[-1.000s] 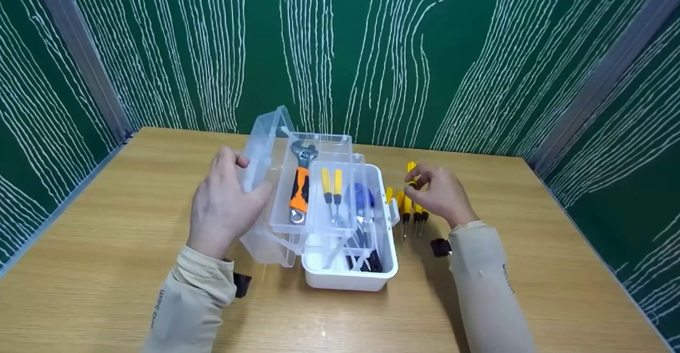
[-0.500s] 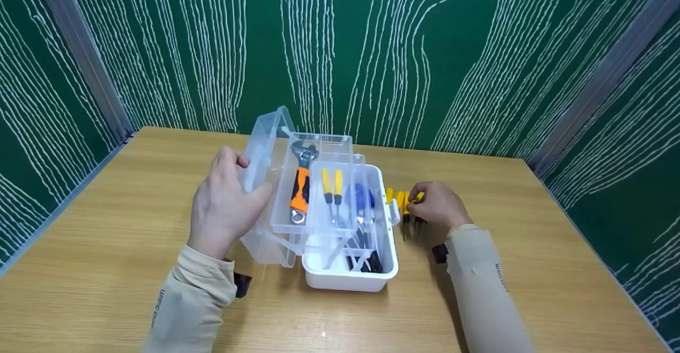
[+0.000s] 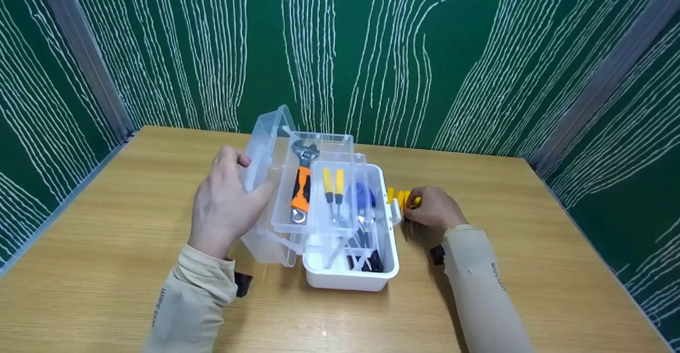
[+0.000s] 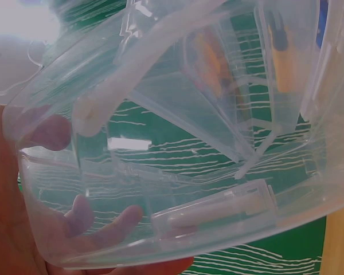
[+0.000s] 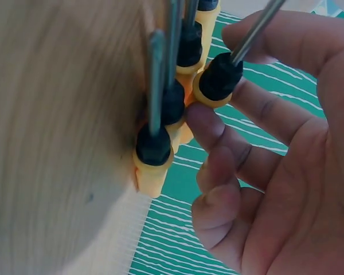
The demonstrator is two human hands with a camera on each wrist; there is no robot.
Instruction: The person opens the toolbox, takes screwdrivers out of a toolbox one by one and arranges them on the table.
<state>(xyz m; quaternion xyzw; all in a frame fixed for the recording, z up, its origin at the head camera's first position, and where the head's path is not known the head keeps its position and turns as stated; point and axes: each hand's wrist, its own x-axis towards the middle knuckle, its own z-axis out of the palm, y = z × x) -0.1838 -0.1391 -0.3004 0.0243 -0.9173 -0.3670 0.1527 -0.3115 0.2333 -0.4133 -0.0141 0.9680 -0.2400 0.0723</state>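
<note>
Gripping the clear lid point(image 3: 258, 148) between thumb and fingers, the left hand point(image 3: 226, 209) presumably steadies the open toolbox point(image 3: 345, 282). Just beside it, the right hand point(image 3: 435, 208) pinches a screwdriver point(image 5: 221, 78) angled off the other screwdrivers point(image 5: 153, 146), probably to part it from them. Yellow-handled and black-collared, it has a slim metal shaft; the green wall point(image 3: 366, 50) stands beyond.

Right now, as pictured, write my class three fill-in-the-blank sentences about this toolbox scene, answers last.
1. The ____ hand holds the clear plastic lid of the white plastic toolbox.
2. Inside the toolbox, exactly ____ yellow-handled screwdrivers are visible.
3. The silver adjustable wrench has a black and ____ handle.

Missing words: left; two; orange.
</note>
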